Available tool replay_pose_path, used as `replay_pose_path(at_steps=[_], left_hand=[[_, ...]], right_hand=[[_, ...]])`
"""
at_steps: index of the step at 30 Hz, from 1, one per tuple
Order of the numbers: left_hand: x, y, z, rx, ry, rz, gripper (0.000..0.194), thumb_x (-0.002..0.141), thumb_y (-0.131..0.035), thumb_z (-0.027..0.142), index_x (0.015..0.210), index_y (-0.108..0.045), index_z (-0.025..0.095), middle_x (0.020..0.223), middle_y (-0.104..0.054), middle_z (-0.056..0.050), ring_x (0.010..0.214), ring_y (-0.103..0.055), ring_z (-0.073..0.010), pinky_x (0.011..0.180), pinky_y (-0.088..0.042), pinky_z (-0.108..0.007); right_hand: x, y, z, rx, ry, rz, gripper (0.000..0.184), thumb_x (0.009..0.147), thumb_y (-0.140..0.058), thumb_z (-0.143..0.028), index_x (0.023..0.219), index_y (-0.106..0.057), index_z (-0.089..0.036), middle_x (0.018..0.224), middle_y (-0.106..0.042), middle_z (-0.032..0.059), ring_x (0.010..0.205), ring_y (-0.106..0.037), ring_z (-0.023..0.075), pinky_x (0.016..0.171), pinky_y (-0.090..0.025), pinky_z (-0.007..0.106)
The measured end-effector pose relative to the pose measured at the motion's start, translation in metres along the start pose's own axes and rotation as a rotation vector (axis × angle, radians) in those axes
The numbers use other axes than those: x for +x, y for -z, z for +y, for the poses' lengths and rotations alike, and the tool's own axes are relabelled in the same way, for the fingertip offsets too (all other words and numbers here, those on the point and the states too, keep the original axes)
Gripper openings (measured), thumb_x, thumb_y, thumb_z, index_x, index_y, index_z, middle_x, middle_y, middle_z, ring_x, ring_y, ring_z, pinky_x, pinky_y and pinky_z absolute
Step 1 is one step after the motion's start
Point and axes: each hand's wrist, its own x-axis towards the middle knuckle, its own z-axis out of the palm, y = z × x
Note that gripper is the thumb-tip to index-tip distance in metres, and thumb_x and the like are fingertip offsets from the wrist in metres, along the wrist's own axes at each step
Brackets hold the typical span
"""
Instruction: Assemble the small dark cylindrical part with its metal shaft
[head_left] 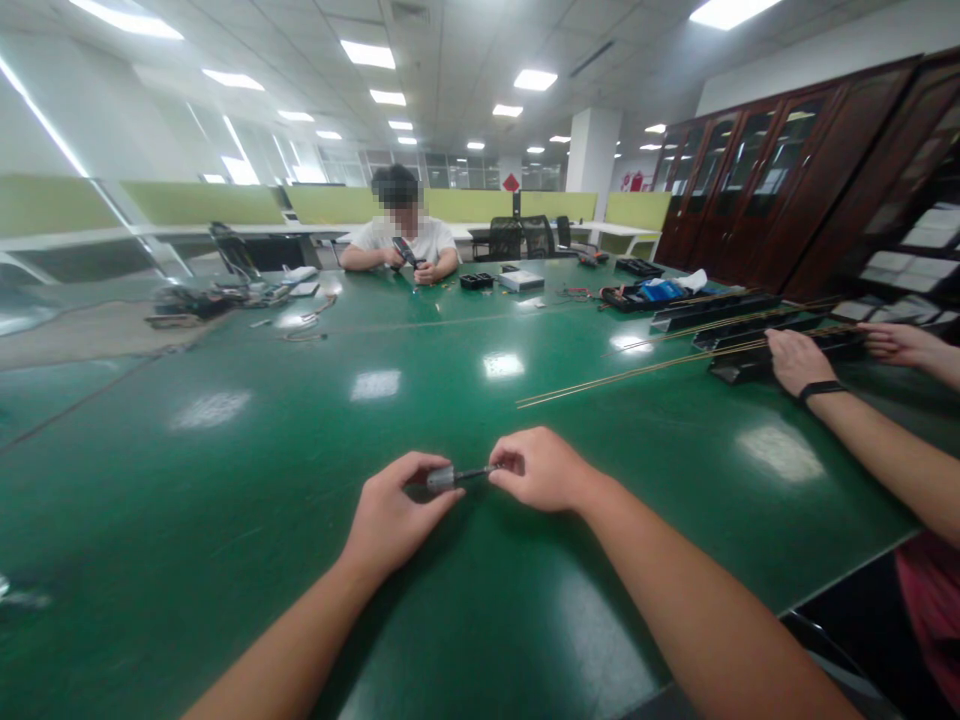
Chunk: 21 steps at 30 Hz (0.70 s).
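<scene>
The green table [247,520] spreads across most of the view; at its far side a person [405,240] in a white top sits with a dark tool in hand; at the right, a co-worker's hand [801,362] with a black wristband is on long thin rods [600,384] that run out from black channel pieces [739,368].

As for progress, the small piece near the table's front looks joined end to end and has not been set down; I judge the handling under way, though what is left cannot be told; the piece lies between the wearer's two hands.

The left hand [391,508] is part-curled, thumb and fingers pinching the grey cylinder [441,480]; the right hand [541,470] is curled more tightly, fingertips closed at the far end of the thin dark shaft [472,473], whose tip they partly hide.
</scene>
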Motion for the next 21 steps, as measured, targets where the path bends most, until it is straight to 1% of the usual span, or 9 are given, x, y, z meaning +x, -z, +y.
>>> replay_pose_path(at_steps=[7,9,11,13,15,17,19,21], left_hand=[[0.001,0.005,-0.001,0.031,0.030,0.030,0.033,0.073,-0.076,0.045,0.094,-0.069,0.020,0.087,-0.072,-0.003,0.077,-0.066,-0.0199,0.075,-0.053,-0.032],[0.001,0.006,0.001,0.049,0.058,0.049,0.035,0.072,-0.077,0.049,0.092,-0.070,0.020,0.084,-0.071,-0.003,0.073,-0.065,-0.0194,0.071,-0.052,-0.031],[0.002,0.006,0.003,0.020,0.116,0.058,0.039,0.070,-0.078,0.052,0.091,-0.071,0.020,0.081,-0.071,-0.002,0.070,-0.064,-0.0188,0.068,-0.051,-0.030],[0.003,0.006,0.007,-0.102,0.203,0.053,0.043,0.069,-0.079,0.053,0.095,-0.071,0.019,0.082,-0.072,-0.003,0.072,-0.065,-0.0186,0.070,-0.052,-0.029],[0.006,0.009,0.011,-0.287,0.311,0.057,0.050,0.070,-0.078,0.053,0.104,-0.071,0.017,0.089,-0.073,-0.006,0.076,-0.066,-0.0188,0.073,-0.054,-0.029],[0.009,0.015,0.015,-0.468,0.407,0.082,0.058,0.070,-0.078,0.055,0.110,-0.070,0.014,0.097,-0.073,-0.009,0.078,-0.067,-0.0192,0.073,-0.055,-0.029],[0.008,0.028,0.015,-0.573,0.461,0.103,0.062,0.067,-0.079,0.057,0.110,-0.069,0.013,0.101,-0.072,-0.011,0.080,-0.068,-0.0200,0.073,-0.057,-0.029],[0.001,0.048,0.010,-0.551,0.473,0.109,0.062,0.061,-0.084,0.056,0.106,-0.070,0.015,0.102,-0.073,-0.010,0.085,-0.069,-0.0216,0.075,-0.059,-0.029]], right_hand=[[0.001,0.006,0.009,0.002,-0.060,0.000,0.011,0.082,-0.066,-0.025,0.085,-0.073,-0.019,0.074,-0.069,0.0018,0.064,-0.059,0.0131,0.059,-0.040,0.023],[0.001,0.005,0.011,0.014,-0.063,-0.024,0.011,0.081,-0.066,-0.026,0.085,-0.073,-0.018,0.073,-0.069,0.0019,0.063,-0.059,0.0129,0.059,-0.040,0.023],[0.000,0.002,0.010,0.030,-0.057,-0.064,0.012,0.081,-0.067,-0.027,0.086,-0.073,-0.018,0.072,-0.070,0.0017,0.063,-0.059,0.0126,0.058,-0.040,0.023],[0.000,0.000,0.007,0.046,-0.049,-0.091,0.013,0.080,-0.068,-0.028,0.086,-0.073,-0.018,0.073,-0.070,0.0016,0.063,-0.060,0.0125,0.058,-0.041,0.022],[0.000,-0.001,0.005,0.055,-0.047,-0.107,0.013,0.080,-0.068,-0.028,0.086,-0.074,-0.018,0.074,-0.070,0.0017,0.064,-0.060,0.0124,0.059,-0.041,0.022],[0.000,-0.002,0.005,0.061,-0.055,-0.113,0.013,0.080,-0.068,-0.028,0.086,-0.074,-0.017,0.074,-0.071,0.0020,0.065,-0.061,0.0126,0.059,-0.041,0.022],[0.001,-0.003,0.006,0.063,-0.064,-0.119,0.013,0.081,-0.068,-0.028,0.086,-0.074,-0.017,0.076,-0.071,0.0023,0.066,-0.061,0.0129,0.059,-0.042,0.022],[0.002,-0.004,0.007,0.068,-0.071,-0.123,0.013,0.081,-0.068,-0.028,0.087,-0.074,-0.017,0.076,-0.071,0.0023,0.066,-0.062,0.0131,0.060,-0.042,0.022]])
